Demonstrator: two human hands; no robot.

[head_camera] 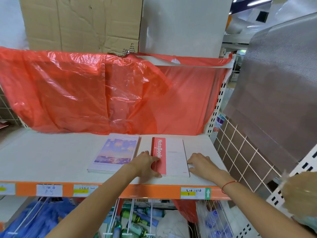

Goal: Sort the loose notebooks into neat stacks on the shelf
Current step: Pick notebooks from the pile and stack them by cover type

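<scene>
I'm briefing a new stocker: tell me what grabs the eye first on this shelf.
The crinkled red plastic sheet draped across the back of the shelf dominates. Below it, both hands, left hand and right hand, flank the red-and-white notebook stack, with a purple-cover notebook stack lying just to its left.

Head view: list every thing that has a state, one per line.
Red-and-white "NoteBook" stack: flat, closed, squared, on white shelf board.
Purple-covered notebook stack: flat, closed, untouched, left of it.
Left hand: fingers pressed on stack's left edge.
Right hand: fingers at stack's right edge.
Red plastic sheet: hanging, crumpled.
</scene>
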